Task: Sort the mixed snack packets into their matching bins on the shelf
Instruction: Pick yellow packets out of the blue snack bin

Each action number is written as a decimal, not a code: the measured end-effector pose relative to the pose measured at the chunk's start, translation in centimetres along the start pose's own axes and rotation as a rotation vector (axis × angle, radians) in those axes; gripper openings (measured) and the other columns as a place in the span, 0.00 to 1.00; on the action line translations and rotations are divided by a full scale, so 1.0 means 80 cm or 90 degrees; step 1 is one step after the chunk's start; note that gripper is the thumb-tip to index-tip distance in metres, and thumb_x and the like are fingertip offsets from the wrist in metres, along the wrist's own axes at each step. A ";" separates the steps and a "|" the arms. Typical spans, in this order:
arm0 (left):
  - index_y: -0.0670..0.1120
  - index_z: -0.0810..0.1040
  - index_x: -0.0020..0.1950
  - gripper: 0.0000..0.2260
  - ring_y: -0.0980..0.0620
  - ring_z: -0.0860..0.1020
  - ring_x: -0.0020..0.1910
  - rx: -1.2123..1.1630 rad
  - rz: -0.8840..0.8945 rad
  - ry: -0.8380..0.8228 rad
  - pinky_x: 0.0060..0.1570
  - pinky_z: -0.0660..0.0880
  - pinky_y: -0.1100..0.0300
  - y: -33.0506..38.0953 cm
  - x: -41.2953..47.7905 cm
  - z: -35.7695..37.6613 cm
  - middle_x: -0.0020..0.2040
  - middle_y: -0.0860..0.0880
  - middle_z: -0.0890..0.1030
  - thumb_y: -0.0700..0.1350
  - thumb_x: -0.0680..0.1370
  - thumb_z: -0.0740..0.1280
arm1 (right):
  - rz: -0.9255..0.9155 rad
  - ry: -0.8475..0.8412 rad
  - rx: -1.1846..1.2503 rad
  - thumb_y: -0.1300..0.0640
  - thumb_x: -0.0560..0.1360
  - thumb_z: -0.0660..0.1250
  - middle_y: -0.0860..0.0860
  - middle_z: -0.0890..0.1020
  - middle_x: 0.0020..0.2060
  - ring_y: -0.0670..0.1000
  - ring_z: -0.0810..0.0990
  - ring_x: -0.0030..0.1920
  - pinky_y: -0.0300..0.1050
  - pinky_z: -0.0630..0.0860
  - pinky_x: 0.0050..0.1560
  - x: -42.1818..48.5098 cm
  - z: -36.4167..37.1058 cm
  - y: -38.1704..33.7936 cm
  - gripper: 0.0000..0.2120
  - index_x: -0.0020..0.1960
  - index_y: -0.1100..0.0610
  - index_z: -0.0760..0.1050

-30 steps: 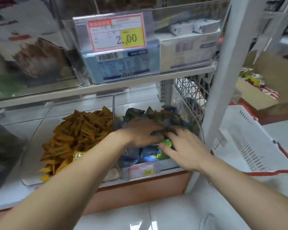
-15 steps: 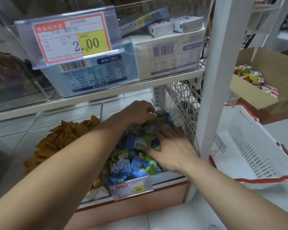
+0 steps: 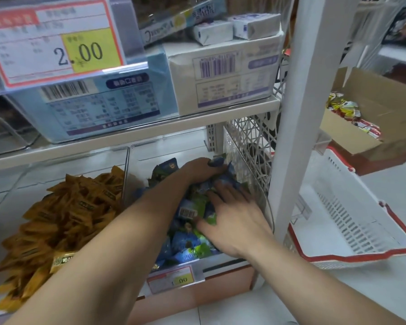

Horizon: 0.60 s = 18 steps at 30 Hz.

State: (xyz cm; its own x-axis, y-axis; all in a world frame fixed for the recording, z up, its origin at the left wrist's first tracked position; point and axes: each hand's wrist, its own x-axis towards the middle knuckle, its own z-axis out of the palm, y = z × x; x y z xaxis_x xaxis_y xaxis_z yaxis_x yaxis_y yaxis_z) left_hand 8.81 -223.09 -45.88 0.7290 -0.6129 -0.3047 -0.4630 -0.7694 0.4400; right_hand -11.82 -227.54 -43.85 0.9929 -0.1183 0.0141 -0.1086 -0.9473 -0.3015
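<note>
Shop shelf (image 3: 220, 286) bin (image 3: 169, 153) holds blue packets (image 3: 185, 245); left hand (image 3: 197, 168) curls its fingers around some, right hand (image 3: 234, 221) lies flat-fingered, seemingly steadying the heap.

**A shop aisle, by the signs we can see**

We are looking at retail shelving. A large red-bordered paper price label with a yellow panel (image 3: 54, 41) reads 2.00 and sits in a clear holder on the upper tier. A smaller red and yellow price tag (image 3: 176, 279) is fixed to the front of a clear plastic bin (image 3: 267, 207) below. Loose orange snack packets (image 3: 63, 214) and blue and green snack packets (image 3: 188, 245) fill neighbouring bins in bulk. Pale barcoded cartons (image 3: 220, 73) stand above. Beside the white metal shelf post (image 3: 298, 113) we see a white plastic shopping basket with a red rim (image 3: 352, 221) and an open brown cardboard box (image 3: 361, 127) holding more packets.
</note>
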 end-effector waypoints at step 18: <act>0.49 0.80 0.64 0.21 0.49 0.80 0.57 -0.118 0.072 0.058 0.60 0.76 0.52 0.004 -0.054 -0.051 0.59 0.48 0.82 0.51 0.72 0.76 | -0.007 0.037 0.000 0.30 0.73 0.54 0.50 0.63 0.77 0.53 0.62 0.75 0.52 0.59 0.75 -0.002 -0.001 0.001 0.36 0.74 0.48 0.66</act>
State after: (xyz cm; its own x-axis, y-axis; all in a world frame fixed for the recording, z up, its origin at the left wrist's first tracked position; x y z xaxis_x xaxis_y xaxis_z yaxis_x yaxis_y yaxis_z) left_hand 7.56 -219.97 -40.95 0.7246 -0.6677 -0.1707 -0.4494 -0.6456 0.6175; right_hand -11.96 -227.61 -43.80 0.9895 -0.1246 0.0737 -0.0971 -0.9487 -0.3009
